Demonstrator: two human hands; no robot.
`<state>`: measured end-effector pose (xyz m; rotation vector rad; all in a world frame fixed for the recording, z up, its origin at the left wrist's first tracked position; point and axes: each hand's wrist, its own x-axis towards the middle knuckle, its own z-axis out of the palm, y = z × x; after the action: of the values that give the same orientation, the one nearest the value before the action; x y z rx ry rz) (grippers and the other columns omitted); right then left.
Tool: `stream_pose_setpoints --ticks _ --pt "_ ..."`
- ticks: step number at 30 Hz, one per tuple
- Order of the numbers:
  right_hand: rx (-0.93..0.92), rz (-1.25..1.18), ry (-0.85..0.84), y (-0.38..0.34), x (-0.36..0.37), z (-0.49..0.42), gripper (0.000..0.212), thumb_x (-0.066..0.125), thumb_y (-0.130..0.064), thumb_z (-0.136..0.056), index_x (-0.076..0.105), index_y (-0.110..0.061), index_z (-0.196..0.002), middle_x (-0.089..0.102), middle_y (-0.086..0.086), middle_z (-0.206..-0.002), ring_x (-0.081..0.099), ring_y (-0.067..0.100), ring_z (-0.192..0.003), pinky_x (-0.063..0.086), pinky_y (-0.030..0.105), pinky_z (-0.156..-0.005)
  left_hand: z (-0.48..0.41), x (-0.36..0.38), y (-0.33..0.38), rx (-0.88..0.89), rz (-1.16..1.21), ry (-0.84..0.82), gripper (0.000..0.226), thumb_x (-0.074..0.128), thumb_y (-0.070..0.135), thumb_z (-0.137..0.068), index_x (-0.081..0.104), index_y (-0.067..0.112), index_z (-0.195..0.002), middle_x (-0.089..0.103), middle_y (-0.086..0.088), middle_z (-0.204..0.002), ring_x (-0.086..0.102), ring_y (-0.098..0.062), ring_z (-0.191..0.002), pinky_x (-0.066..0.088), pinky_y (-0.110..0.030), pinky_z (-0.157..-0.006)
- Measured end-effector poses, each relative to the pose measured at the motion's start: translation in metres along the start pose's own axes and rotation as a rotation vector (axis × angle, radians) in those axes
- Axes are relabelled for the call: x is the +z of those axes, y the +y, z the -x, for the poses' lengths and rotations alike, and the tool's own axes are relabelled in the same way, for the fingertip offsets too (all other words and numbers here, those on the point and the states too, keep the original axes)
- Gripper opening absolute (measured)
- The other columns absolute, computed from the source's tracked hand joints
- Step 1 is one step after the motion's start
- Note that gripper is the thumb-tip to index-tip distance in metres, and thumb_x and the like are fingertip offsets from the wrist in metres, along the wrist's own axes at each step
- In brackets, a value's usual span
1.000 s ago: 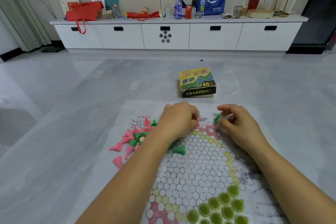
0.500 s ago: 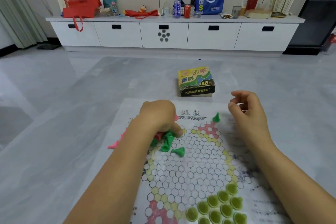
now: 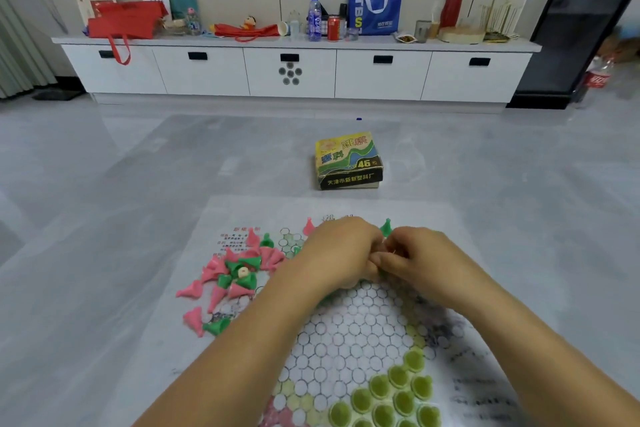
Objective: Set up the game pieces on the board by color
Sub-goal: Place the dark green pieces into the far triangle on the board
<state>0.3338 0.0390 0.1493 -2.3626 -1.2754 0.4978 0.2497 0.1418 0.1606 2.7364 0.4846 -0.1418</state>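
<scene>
Both the left hand (image 3: 341,253) and right hand (image 3: 420,258), parted a moment earlier, are brought together at the far edge of the board (image 3: 346,333), fingers (image 3: 382,257) curled. What is held cannot be told, and a hand-over is suspected. Pieces (image 3: 235,276) lie heaped at its left edge.

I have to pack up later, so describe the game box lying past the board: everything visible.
The box is a flat carton, cardboard by its look, closed. Its top is printed yellow, green and blue with large Chinese characters and the number 45; its near side is dark with a row of pale characters. The edges look worn. It lies flat on the grey surface, beyond the far edge of the board sheet and apart from it. Only that surface touches it.
</scene>
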Motion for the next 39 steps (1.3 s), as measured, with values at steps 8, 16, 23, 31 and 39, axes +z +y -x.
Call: stream_pose_setpoints --ticks 8,16,23,31,39 --pt "-0.015 -0.006 0.111 0.005 0.007 0.005 0.019 0.058 -0.042 -0.082 0.053 -0.025 -0.073 0.056 -0.01 -0.071 0.051 0.009 -0.068 0.043 0.028 -0.061 -0.001 -0.001 -0.011 -0.05 0.068 0.005 0.026 0.069 0.028 -0.076 0.052 0.018 -0.093 0.049 0.004 -0.09 0.048 -0.017 -0.085 0.04 -0.029 -0.072" --pt "-0.031 -0.084 -0.031 0.017 -0.008 -0.003 0.012 0.062 -0.014 -0.076 0.058 -0.02 -0.086 0.055 -0.007 -0.086 0.05 0.003 -0.07 0.042 0.017 -0.064 -0.008 0.0 -0.021 -0.088 0.196 0.19 0.004 0.059 0.017 -0.084 0.06 0.016 -0.088 0.062 0.0 -0.094 0.056 -0.018 -0.088 0.047 -0.03 -0.074" --pt "-0.031 -0.274 0.314 0.033 0.004 -0.012 0.015 0.06 -0.013 -0.081 0.064 -0.026 -0.088 0.057 -0.008 -0.085 0.052 0.005 -0.066 0.039 0.015 -0.059 -0.02 0.02 -0.023 -0.1 0.345 0.396 0.011 0.053 0.015 -0.088 0.062 0.017 -0.093 0.048 0.004 -0.096 0.05 -0.011 -0.084 0.038 -0.023 -0.076" --pt "-0.052 -0.182 0.38 0.042 0.012 -0.015 0.009 0.068 -0.025 -0.078 0.065 -0.021 -0.086 0.051 -0.014 -0.077 0.044 0.0 -0.063 0.033 0.014 -0.057 -0.023 0.025 -0.023 -0.115 0.323 0.439 0.012 0.064 0.015 -0.081 0.064 0.014 -0.092 0.058 0.002 -0.087 0.056 -0.017 -0.084 0.047 -0.032 -0.079" --pt "-0.06 -0.094 0.4 0.041 0.017 -0.018 0.015 0.068 -0.034 -0.077 0.06 -0.022 -0.079 0.055 -0.007 -0.079 0.046 0.006 -0.069 0.037 0.022 -0.06 -0.027 0.032 -0.021 -0.09 0.33 0.473 0.019 0.061 0.011 -0.082 0.06 0.013 -0.101 0.055 0.003 -0.089 0.05 -0.013 -0.081 0.046 -0.03 -0.078"
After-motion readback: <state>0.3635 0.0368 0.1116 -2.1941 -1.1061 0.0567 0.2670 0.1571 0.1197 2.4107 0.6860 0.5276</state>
